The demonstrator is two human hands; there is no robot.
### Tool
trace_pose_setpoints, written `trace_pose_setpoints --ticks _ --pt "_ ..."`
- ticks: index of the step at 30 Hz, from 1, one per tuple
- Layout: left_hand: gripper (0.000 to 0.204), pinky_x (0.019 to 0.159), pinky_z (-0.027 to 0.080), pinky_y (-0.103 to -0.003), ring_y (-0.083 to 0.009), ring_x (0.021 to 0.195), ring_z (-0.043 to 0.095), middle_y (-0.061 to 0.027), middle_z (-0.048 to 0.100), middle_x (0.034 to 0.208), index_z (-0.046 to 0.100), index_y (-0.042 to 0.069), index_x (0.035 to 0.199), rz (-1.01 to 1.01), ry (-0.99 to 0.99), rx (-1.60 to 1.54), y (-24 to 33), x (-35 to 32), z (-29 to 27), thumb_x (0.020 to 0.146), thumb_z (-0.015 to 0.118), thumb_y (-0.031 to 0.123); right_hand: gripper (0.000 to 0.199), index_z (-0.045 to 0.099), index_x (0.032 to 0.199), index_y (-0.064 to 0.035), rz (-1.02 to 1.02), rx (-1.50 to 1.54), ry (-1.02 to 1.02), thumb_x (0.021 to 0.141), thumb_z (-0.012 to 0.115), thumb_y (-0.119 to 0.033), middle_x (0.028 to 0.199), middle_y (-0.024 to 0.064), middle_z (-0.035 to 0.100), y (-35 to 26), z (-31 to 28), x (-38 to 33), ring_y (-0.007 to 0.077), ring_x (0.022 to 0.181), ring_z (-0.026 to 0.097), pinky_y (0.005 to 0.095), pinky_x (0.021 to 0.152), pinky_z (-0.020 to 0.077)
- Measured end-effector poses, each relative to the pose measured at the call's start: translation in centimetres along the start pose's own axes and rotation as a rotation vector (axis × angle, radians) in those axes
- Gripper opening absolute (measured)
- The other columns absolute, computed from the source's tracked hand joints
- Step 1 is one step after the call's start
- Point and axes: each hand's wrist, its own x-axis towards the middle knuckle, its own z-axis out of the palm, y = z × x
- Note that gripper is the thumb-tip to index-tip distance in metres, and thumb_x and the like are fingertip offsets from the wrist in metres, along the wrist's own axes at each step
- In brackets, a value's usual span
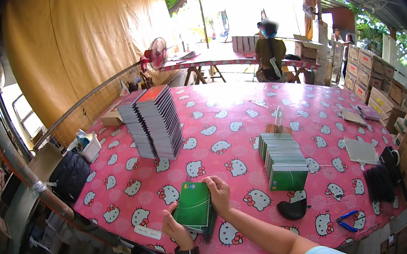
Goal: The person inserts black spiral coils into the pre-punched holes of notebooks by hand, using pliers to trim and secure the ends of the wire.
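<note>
A small pile of green spiral notebooks (pixel 192 204) is at the table's near edge, held between my two hands. My left hand (pixel 176 228), with a dark band at the wrist, grips the pile's left side; some of its fingers are hidden behind the covers. At the upper right edge, my right hand (pixel 218 194) has its fingers closed on the same pile. To the right, a long row of green notebooks (pixel 283 160) stands packed against a wooden holder (pixel 278 128) with upright metal rods. Two tall stacks of spiral notebooks (pixel 158 125) rise at the far left, one topped with an orange-red cover.
A pink patterned cloth (pixel 224 129) covers the table. Blue-handled pliers (pixel 347 222), a black curved object (pixel 293 209) and dark bundled strips (pixel 379 184) lie on the right. Cardboard boxes (pixel 370 68) line the right side. Beyond, a person (pixel 270 52) is at another table near a fan (pixel 156 54).
</note>
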Motion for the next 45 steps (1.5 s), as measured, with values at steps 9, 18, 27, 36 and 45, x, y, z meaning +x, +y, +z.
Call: trace_pose_setpoints --ticks 9,18,27,36,45 --pt "0.048 0.077 0.05 -0.03 -0.0187 0.082 0.063 -0.0118 0.067 0.094 0.064 -0.008 0.099 -0.059 0.103 -0.113 -0.9 0.3 0.7 0.1 0.043 0.035 0.028 0.066 0.096 0.0001 0.042 -0.085 -0.042 0.097 0.051 -0.024 0.077 -0.0017 0.061 0.9 -0.3 -0.4 0.0059 0.072 0.053 0.022 0.065 0.043" --pt "0.041 0.083 0.048 -0.031 -0.0182 0.089 0.061 -0.0158 0.065 0.105 0.052 -0.006 0.127 -0.104 0.009 -0.165 -1.5 1.1 -0.2 0.097 0.046 0.022 0.023 0.064 0.108 -0.0053 -0.229 -0.124 -0.141 0.096 0.051 -0.02 0.09 0.006 0.068 -0.9 -1.2 0.2 0.0147 0.085 0.062 0.0279 0.08 0.0475" --pt "0.035 0.099 0.037 -0.033 -0.0181 0.111 0.052 -0.0109 0.056 0.125 0.055 -0.002 0.122 0.188 0.207 0.083 8.1 -0.8 0.4 0.092 0.051 0.016 0.021 0.069 0.098 -0.0129 -0.49 -1.32 -0.089 0.078 0.069 -0.015 0.098 0.0039 0.068 -12.6 -24.2 4.3 0.0234 0.101 0.058 0.044 0.086 0.0444" --pt "0.018 0.093 0.041 -0.038 -0.0248 0.106 0.053 -0.0111 0.058 0.11 0.063 0.001 0.097 0.56 -0.196 0.118 11.5 -7.5 8.7 0.081 0.058 0.002 0.03 0.068 0.102 -0.0162 -0.409 -1.451 -0.296 0.075 0.072 -0.026 0.105 0.0002 0.067 -12.8 -28.0 3.8 0.0183 0.106 0.055 0.0451 0.092 0.0375" --pt "0.024 0.088 0.044 -0.035 -0.0256 0.104 0.053 -0.0119 0.059 0.113 0.066 0.006 0.097 0.584 -0.463 0.126 11.5 -10.1 11.7 0.074 0.063 0.0 0.018 0.067 0.09 -0.0117 -0.544 -1.334 -0.087 0.073 0.071 -0.016 0.089 0.0042 0.067 -12.6 -29.2 3.8 0.0253 0.093 0.061 0.0403 0.083 0.0471"
